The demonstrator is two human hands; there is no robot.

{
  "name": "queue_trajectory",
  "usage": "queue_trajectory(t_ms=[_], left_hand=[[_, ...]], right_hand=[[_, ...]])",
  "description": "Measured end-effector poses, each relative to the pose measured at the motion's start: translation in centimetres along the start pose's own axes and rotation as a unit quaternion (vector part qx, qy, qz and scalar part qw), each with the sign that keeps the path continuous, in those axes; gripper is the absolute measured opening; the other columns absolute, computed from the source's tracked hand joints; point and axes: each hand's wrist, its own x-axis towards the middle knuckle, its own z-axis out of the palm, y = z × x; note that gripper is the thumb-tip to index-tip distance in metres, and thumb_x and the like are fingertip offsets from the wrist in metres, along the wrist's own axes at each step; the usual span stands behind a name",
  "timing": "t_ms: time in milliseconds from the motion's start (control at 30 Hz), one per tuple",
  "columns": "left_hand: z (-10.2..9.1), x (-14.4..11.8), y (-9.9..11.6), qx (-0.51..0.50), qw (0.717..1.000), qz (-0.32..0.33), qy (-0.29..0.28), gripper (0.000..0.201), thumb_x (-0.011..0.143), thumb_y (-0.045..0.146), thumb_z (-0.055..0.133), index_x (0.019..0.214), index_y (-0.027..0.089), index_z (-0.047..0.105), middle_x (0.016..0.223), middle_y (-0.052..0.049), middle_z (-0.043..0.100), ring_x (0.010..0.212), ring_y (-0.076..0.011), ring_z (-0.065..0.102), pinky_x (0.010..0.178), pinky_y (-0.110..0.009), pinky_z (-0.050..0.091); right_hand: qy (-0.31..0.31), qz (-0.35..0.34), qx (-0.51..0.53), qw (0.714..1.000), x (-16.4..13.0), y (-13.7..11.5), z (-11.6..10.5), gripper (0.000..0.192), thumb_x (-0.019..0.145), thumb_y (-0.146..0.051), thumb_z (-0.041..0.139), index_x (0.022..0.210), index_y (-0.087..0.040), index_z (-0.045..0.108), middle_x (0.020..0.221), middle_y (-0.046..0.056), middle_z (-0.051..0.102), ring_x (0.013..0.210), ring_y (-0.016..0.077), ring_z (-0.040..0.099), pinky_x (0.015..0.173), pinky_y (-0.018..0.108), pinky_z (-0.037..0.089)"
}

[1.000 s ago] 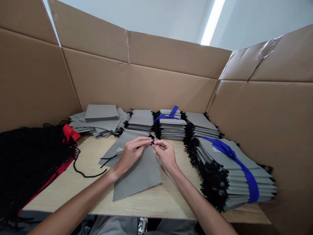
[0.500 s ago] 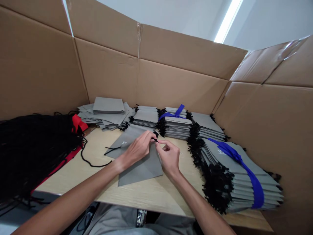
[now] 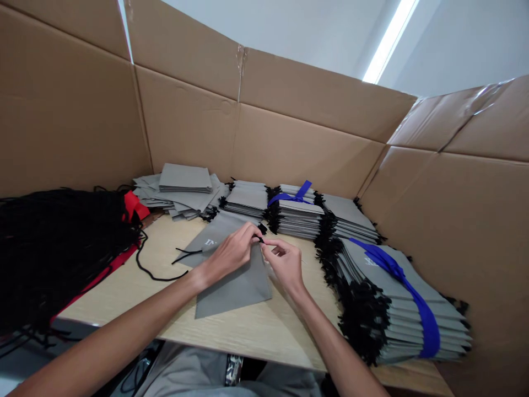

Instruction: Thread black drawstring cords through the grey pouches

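A grey pouch lies flat on the table, near the middle, with a black cord at its far corner. The left hand and right hand meet there, fingertips pinched on the cord. A loose cord curls to the left of the pouch. Further left sits a heap of black cords. Pouch stacks line the far side, and a blue-strapped bundle lies on the right. Cardboard walls surround the table.
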Motion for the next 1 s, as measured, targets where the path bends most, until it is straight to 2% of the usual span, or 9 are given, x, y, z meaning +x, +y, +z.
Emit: queue_trajectory(t_ms=[200, 400, 533, 700, 900, 1000], left_hand=[[-0.3, 0.3, -0.2, -0.102, 0.993, -0.044, -0.029, 0.016, 0.106, 0.016, 0.05, 0.106, 0.023, 0.064, 0.101, -0.006, 0.07, 0.093, -0.0226, 0.07, 0.085, -0.033, 0.055], [-1.0, 0.8, 0.1, -0.194, 0.969, -0.125, -0.087, 0.013, 0.103, 0.03, 0.058, 0.102, 0.022, 0.069, 0.093, -0.004, 0.077, 0.086, -0.0223, 0.072, 0.08, -0.031, 0.054], [-1.5, 0.8, 0.4, -0.178, 0.97, -0.11, -0.121, 0.02, 0.103, 0.037, 0.06, 0.096, 0.021, 0.071, 0.091, -0.003, 0.077, 0.082, -0.0214, 0.068, 0.077, -0.03, 0.052], [-1.6, 0.7, 1.0, -0.191, 0.961, -0.112, -0.164, 0.027, 0.106, 0.042, 0.056, 0.099, 0.02, 0.07, 0.087, -0.002, 0.073, 0.076, -0.0189, 0.062, 0.074, -0.028, 0.048], [-1.4, 0.7, 1.6, -0.282, 0.928, -0.156, -0.187, 0.036, 0.106, 0.053, 0.057, 0.1, 0.02, 0.07, 0.091, -0.002, 0.072, 0.083, -0.02, 0.063, 0.075, -0.028, 0.049], [-1.4, 0.8, 1.5, -0.306, 0.918, -0.167, -0.189, 0.039, 0.104, 0.056, 0.061, 0.1, 0.019, 0.072, 0.093, -0.003, 0.073, 0.086, -0.0206, 0.064, 0.077, -0.028, 0.051]], right_hand=[[-0.041, -0.001, -0.003, 0.999, 0.3, -0.2, -0.7, 0.026, 0.076, -0.042, 0.075, 0.085, -0.02, 0.085, 0.066, 0.002, 0.069, 0.057, 0.0152, 0.051, 0.055, 0.027, 0.04], [-0.113, 0.029, 0.021, 0.993, 1.0, -0.2, -1.6, 0.019, 0.071, -0.035, 0.074, 0.08, -0.019, 0.079, 0.065, 0.001, 0.067, 0.056, 0.0133, 0.05, 0.053, 0.024, 0.035], [-0.177, 0.056, 0.065, 0.981, 1.6, -0.4, -2.4, 0.019, 0.07, -0.037, 0.078, 0.075, -0.02, 0.075, 0.071, 0.002, 0.07, 0.059, 0.0136, 0.057, 0.057, 0.025, 0.042], [-0.235, 0.123, 0.089, 0.96, 2.3, -0.7, -3.4, 0.015, 0.07, -0.035, 0.075, 0.072, -0.02, 0.075, 0.072, 0.001, 0.071, 0.062, 0.0141, 0.062, 0.052, 0.021, 0.041], [-0.266, 0.249, 0.136, 0.921, 2.8, -0.3, -4.1, 0.02, 0.062, -0.036, 0.081, 0.072, -0.019, 0.078, 0.069, 0.003, 0.075, 0.054, 0.0119, 0.062, 0.045, 0.019, 0.034], [-0.265, 0.268, 0.146, 0.915, 2.9, 0.0, -4.3, 0.023, 0.06, -0.035, 0.085, 0.073, -0.017, 0.079, 0.072, 0.005, 0.077, 0.054, 0.0112, 0.062, 0.045, 0.018, 0.034]])
